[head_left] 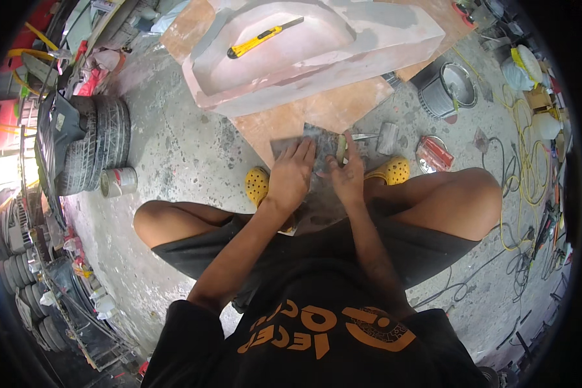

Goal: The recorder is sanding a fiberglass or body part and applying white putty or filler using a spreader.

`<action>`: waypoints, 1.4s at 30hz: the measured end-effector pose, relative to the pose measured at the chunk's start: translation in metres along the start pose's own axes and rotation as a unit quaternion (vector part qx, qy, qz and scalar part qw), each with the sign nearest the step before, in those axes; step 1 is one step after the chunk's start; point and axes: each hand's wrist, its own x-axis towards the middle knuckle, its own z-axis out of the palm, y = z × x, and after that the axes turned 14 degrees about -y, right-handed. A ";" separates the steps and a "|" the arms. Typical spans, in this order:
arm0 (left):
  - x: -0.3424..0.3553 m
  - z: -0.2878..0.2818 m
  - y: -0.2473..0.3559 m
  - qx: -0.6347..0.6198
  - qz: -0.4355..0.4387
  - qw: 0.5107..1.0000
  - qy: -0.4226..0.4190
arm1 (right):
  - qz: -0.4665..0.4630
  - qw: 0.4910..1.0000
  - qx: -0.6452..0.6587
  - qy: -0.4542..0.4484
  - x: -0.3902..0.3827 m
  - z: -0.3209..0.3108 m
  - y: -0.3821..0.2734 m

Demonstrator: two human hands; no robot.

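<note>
A dark grey, thin sheet like sandpaper (312, 129) lies in front of me, over the corner of a brown board and the floor. My left hand (291, 173) rests on its left part with the fingers stretched out flat; its thumb is hidden. At the sheet's right edge is my right hand (346, 176), its thumb on the surface and its index finger raised alongside. A yellowish strip, perhaps a handle, shows beside that finger. Just right of it lies a scraper-like tool with a grey, flat blade (387, 138).
A pinkish-white molded piece (258, 100) stands on brown boards (359, 97), bearing a yellow utility knife (258, 42). A grey bucket (433, 97) and red-and-white object (434, 155) are at right, beyond them yellow cords (530, 139). Tires (113, 139) and a can (118, 182) stand left.
</note>
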 end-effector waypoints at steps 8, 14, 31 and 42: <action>-0.017 -0.054 -0.006 -0.053 -0.042 0.995 0.071 | 0.099 0.976 0.184 0.064 -0.014 0.007 -0.011; -0.056 -0.033 0.014 -0.063 -0.031 0.997 -0.023 | 0.073 0.972 0.223 0.030 -0.012 0.019 0.011; -0.026 -0.011 0.010 -0.033 -0.079 0.996 -0.024 | 0.086 0.996 0.026 0.011 -0.013 0.018 0.019; -0.084 -0.058 -0.081 -0.390 -0.227 0.867 0.210 | 0.048 0.998 0.040 -0.019 -0.022 0.014 -0.042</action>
